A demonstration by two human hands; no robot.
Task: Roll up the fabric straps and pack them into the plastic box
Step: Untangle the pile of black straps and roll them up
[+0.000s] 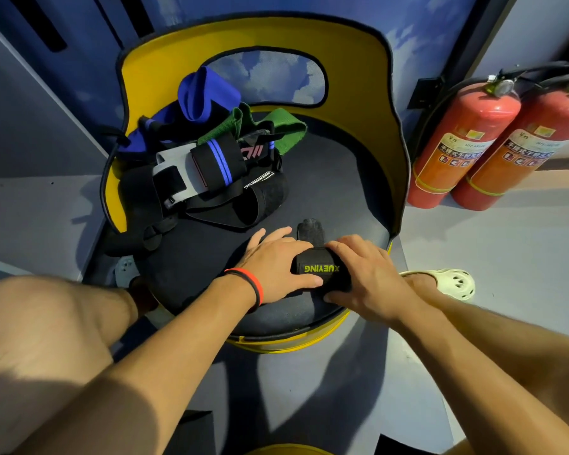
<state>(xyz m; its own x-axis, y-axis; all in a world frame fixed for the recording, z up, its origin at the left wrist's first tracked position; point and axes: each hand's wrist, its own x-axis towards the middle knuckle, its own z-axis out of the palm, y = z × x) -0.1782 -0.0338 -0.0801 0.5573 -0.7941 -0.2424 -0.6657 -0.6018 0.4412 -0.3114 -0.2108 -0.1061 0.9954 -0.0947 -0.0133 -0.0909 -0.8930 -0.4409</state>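
- Black strap [322,270], lettered XUEYING in yellow-green and partly rolled, lies near the front edge of the dark chair seat [335,185]. Its free end points away from the person.
- Left hand [276,261]: fingers [275,232] nearly straight and slightly apart, lying flat just left of the free end, thumb pressed on the roll. Red and black wristbands [253,285] circle the wrist.
- Right hand [367,274]: fingers curled, clamped round the roll's right end.
- Pile of straps [207,172], black, blue and green, at the seat's rear left, well apart from both hands.
- Yellow backrest [368,80] behind the seat; two red fire extinguishers [463,142] on the floor to the right.
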